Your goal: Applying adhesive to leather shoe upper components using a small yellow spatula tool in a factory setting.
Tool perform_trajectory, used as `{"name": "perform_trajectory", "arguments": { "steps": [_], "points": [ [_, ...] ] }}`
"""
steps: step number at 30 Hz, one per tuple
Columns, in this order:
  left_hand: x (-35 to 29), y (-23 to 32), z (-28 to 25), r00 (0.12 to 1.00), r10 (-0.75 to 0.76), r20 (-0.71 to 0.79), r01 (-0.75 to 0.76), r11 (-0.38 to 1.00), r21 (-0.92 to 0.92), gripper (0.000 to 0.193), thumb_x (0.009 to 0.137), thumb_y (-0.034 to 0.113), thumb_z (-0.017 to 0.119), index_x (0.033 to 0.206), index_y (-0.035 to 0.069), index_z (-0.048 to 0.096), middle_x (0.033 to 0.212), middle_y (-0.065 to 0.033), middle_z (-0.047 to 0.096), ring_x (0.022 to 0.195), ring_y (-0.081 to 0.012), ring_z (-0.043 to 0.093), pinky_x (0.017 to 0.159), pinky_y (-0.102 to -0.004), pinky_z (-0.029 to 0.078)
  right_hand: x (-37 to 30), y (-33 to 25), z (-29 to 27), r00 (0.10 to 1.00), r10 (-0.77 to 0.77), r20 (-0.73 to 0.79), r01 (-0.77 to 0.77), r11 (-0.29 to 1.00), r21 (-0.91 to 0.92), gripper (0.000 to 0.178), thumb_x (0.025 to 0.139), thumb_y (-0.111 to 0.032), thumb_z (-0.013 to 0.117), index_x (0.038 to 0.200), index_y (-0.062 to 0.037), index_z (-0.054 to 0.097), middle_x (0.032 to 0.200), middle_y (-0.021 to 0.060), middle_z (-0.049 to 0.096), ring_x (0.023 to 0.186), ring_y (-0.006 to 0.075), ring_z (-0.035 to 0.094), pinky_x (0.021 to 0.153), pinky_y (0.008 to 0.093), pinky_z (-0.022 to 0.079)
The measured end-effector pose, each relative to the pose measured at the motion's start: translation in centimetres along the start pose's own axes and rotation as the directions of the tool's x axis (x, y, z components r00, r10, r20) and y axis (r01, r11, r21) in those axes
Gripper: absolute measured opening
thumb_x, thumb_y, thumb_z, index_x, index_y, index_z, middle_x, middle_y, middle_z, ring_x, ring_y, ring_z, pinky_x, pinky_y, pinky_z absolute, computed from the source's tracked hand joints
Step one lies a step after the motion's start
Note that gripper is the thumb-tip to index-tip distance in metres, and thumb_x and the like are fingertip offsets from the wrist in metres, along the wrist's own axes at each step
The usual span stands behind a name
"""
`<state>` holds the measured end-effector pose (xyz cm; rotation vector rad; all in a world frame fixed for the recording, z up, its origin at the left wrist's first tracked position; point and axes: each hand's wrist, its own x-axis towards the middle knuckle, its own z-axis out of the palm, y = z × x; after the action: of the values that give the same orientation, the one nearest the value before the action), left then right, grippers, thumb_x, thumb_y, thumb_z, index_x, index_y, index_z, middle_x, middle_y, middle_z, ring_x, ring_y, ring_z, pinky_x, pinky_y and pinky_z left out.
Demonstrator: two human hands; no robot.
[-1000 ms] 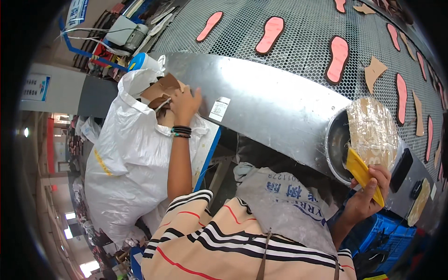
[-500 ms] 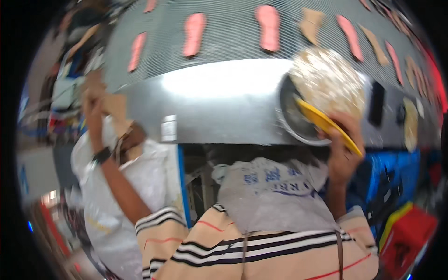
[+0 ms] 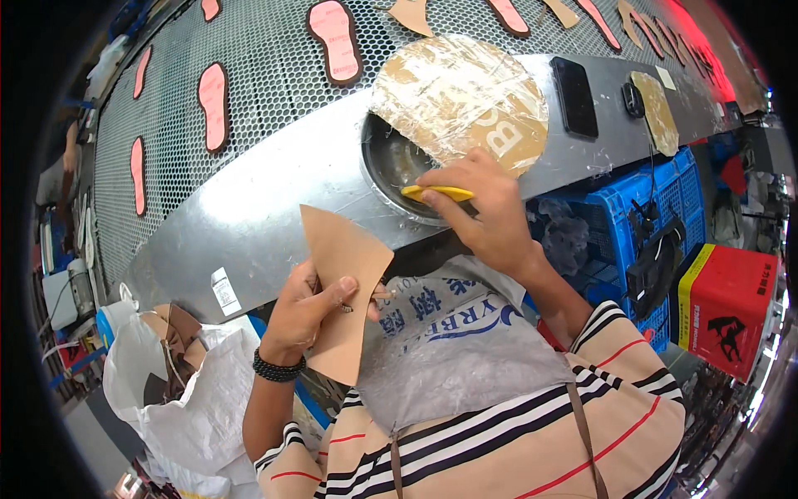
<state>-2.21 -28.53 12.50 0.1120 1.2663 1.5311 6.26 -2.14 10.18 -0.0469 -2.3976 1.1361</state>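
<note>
My left hand (image 3: 301, 309) is closed on a curved tan shoe-upper-like piece (image 3: 339, 258), thumb on its face, held tilted in front of my apron. My right hand (image 3: 492, 218) grips a flat yellow tool (image 3: 453, 192), its kind unclear, at the near edge of a dark round bowl (image 3: 384, 158). A round cardboard disc (image 3: 440, 91), smeared with a whitish film, covers much of that bowl. The bowl's contents are mostly hidden.
Pink insole shapes with dark edges (image 3: 214, 108) and tan pieces lie on the mesh conveyor (image 3: 266, 83). The metal ledge (image 3: 283, 166) holds a black phone (image 3: 574, 98). A white sack (image 3: 199, 416) with pieces stands left; a blue crate (image 3: 682, 183) and red can (image 3: 723, 308) stand right.
My left hand has come from above the white sack to in front of me, bringing the tan piece. The yellow tool has turned flatter at the bowl. The view has turned.
</note>
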Motion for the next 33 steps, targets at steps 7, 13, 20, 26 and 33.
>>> {"name": "perform_trajectory", "arguments": {
  "steps": [7,13,20,26,33],
  "points": [
    [0.7,-0.2,0.3,0.985,-0.162,0.055,0.163,0.987,-0.011,0.048,0.1,0.014,0.066,0.139,-0.004,0.045,0.104,-0.0187,0.072,0.076,-0.0193,0.072,0.069,-0.0279,0.059,0.0,0.4,-1.2,0.974,0.208,0.086,-0.223,0.944,0.243,0.016,0.092,-0.016,0.073,0.101,-0.0016,0.073,0.092,0.0095,0.073,0.084,0.0228,0.065,0.078,0.0338,0.051],
    [0.7,-0.3,0.9,0.964,-0.223,0.147,0.242,0.962,-0.127,0.071,0.098,0.007,0.067,0.156,0.004,0.027,0.105,-0.0162,0.069,0.079,-0.0206,0.073,0.069,-0.0295,0.061,3.5,0.0,-3.1,0.884,0.298,0.361,-0.461,0.69,0.558,0.02,0.096,-0.021,0.071,0.103,-0.0017,0.073,0.096,0.0056,0.073,0.09,0.0124,0.066,0.081,0.0276,0.051],
    [-0.3,0.1,1.6,0.969,-0.195,0.152,0.219,0.962,-0.162,0.085,0.096,0.006,0.068,0.163,0.009,0.015,0.115,-0.016,0.062,0.092,-0.0226,0.072,0.071,-0.0325,0.064,5.0,0.0,-0.5,0.934,-0.175,0.311,-0.046,0.805,0.591,0.011,0.089,-0.007,0.075,0.098,-0.0009,0.075,0.095,0.0082,0.071,0.09,0.0181,0.063,0.08,0.0317,0.05],
    [-0.7,0.1,1.4,0.991,-0.115,0.071,0.128,0.969,-0.213,0.089,0.095,0.002,0.068,0.164,0.012,0.014,0.114,-0.0144,0.062,0.087,-0.0215,0.071,0.069,-0.0333,0.063,4.3,0.1,-1.2,0.904,-0.257,0.342,0.021,0.826,0.563,0.014,0.084,-0.013,0.079,0.093,-0.0027,0.076,0.091,0.0076,0.069,0.087,0.0217,0.064,0.076,0.034,0.048],
    [-1.0,-0.5,2.5,0.998,0.045,-0.046,-0.056,0.966,-0.253,0.085,0.096,-0.002,0.063,0.165,0.013,0.015,0.126,-0.0165,0.06,0.088,-0.0201,0.07,0.068,-0.0318,0.062,4.0,-0.7,-2.7,0.851,-0.316,0.419,0.023,0.821,0.571,0.016,0.086,-0.015,0.077,0.092,-0.0009,0.075,0.09,0.0087,0.069,0.083,0.0223,0.064,0.073,0.0337,0.047]
  ]
}}
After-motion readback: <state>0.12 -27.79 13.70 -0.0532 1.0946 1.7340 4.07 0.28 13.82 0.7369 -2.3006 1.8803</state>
